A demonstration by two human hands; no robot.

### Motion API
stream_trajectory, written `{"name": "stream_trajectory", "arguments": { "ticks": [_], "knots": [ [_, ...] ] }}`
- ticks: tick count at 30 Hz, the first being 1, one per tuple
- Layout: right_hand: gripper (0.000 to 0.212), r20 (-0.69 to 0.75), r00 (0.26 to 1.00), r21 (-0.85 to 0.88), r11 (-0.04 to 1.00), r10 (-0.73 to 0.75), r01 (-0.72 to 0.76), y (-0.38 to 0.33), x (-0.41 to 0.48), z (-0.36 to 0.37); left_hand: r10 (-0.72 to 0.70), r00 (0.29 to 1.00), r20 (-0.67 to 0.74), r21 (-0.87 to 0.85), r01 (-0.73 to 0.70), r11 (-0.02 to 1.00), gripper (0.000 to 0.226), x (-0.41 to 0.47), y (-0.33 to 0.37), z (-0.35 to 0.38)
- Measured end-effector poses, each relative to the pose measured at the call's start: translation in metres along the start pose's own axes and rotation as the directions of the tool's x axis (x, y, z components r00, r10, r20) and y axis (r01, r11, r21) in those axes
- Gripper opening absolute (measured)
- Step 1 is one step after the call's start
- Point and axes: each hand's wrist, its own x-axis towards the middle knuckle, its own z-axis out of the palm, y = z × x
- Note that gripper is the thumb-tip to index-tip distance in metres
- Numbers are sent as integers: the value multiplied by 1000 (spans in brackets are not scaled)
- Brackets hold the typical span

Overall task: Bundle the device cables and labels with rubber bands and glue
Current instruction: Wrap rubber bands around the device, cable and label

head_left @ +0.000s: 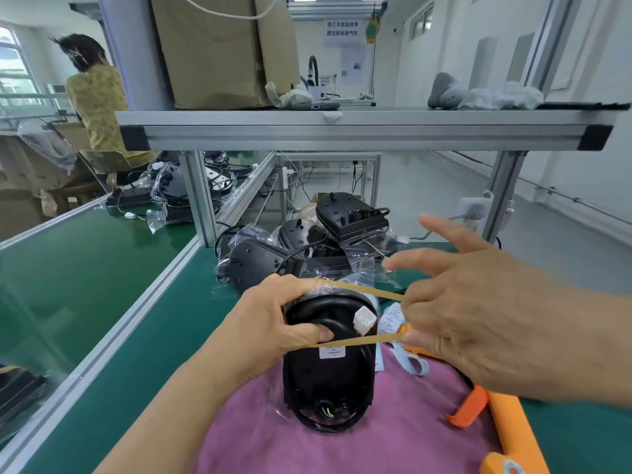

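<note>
With the left grip curled round the black oval plastic device on the purple cloth, thumb pinning its coiled black cable, and the right grip hooking the tan rubber band stretched wide, keep both strands level past the white plastic connector.

Device: on cloth, on counter
Pile: behind device
Labels: right of device
Band: across device
Box: on shelf, above counter
</note>
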Motion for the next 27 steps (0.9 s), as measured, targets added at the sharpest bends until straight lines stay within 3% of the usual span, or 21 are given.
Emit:
{"name": "stream_trajectory", "arguments": {
  "ticks": [3, 5, 7, 11, 15, 19, 22, 27],
  "knots": [
    [43, 222, 972, -25, 997, 76, -72, -3, -14, 11, 0, 1000, -11, 26, 0, 1000, 54, -2, 1, 0],
    [53, 386, 908, -15, 985, 162, -170, 1, -14, 22, 19, 1000, -15, 41, -19, 999, 55, -2, 2, -1],
    [64, 458, 865, 4, 973, 205, -233, 8, -8, 34, 30, 1000, -9, 45, -29, 999, 53, -3, 2, -1],
    [56, 428, 882, 109, 958, 197, -266, 18, 5, 46, 35, 999, 27, 13, -35, 999, 47, -4, 0, -2],
    [59, 359, 917, 96, 970, 174, -221, 27, 18, 52, 64, 994, 84, 2, -64, 998, 47, -2, -1, -2],
    [63, 431, 891, 229, 938, 144, -262, 28, 17, 60, 63, 987, 150, -33, -59, 998, 58, 1, -4, -1],
    [53, 501, 860, 370, 873, 100, -317, 21, 7, 65, 64, 979, 194, -71, -51, 996, 62, 1, -8, 2],
    [45, 482, 875, 476, 827, 40, -300, 12, -8, 62, 63, 970, 236, -70, -47, 996, 62, 1, -13, 2]
  ]
}}
